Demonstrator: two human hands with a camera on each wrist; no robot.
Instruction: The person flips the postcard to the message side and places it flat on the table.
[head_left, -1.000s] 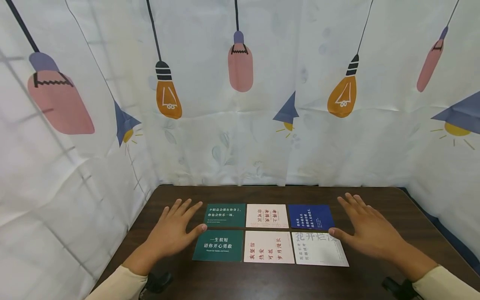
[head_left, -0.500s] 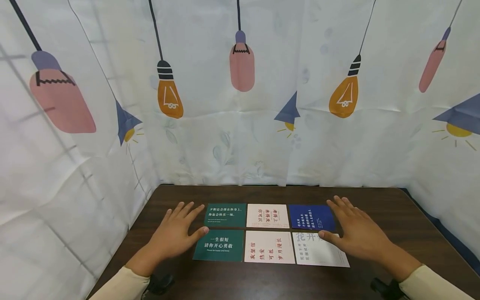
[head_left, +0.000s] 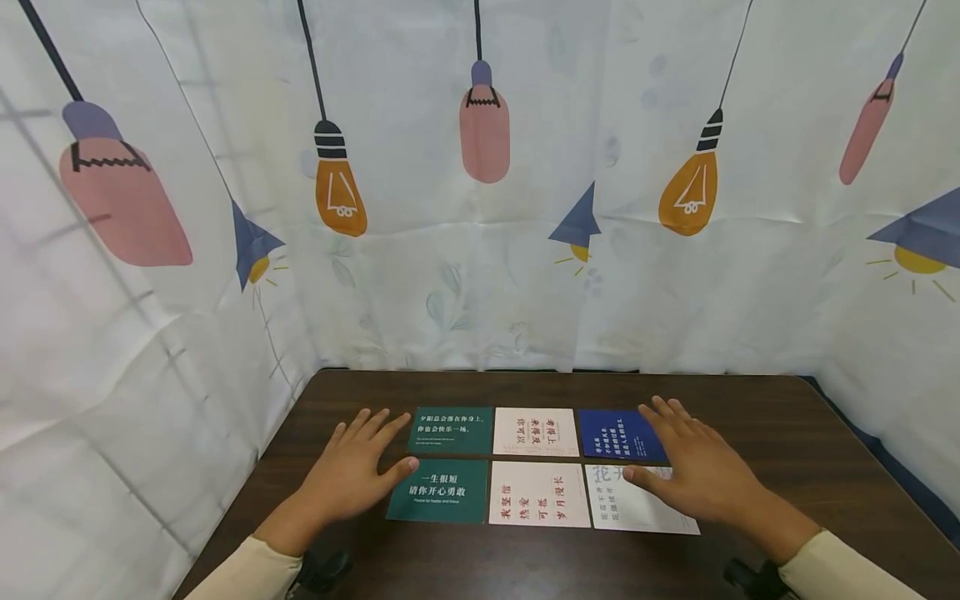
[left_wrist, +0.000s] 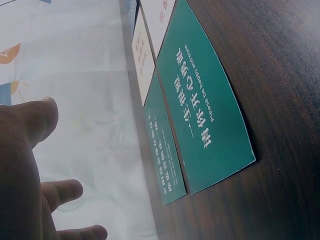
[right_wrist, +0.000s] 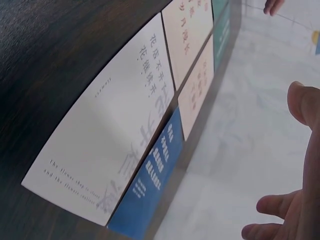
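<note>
Several printed cards lie flat in two rows of three. The back row has a green card [head_left: 452, 431], a cream card [head_left: 536, 432] and a blue card [head_left: 619, 435]. In front are another green card [head_left: 438, 492], a pale pink card [head_left: 538, 495] and a white card [head_left: 637, 504]. My left hand [head_left: 350, 471], fingers spread, hovers by the green cards' left side and holds nothing. Above the right edges of the blue and white cards hangs my right hand [head_left: 701, 467], also spread and holding nothing; it hides part of both. Both wrist views show the hands raised off the cards.
The cards lie on a dark brown wooden table [head_left: 450, 558]. A white curtain [head_left: 420, 292] printed with lamps and bulbs surrounds its back and sides. Dark camera mounts sit under both wrists.
My right hand has moved left, from beside the cards to over the edges of the blue and white ones. The left hand has barely shifted. The cards have stayed put.
</note>
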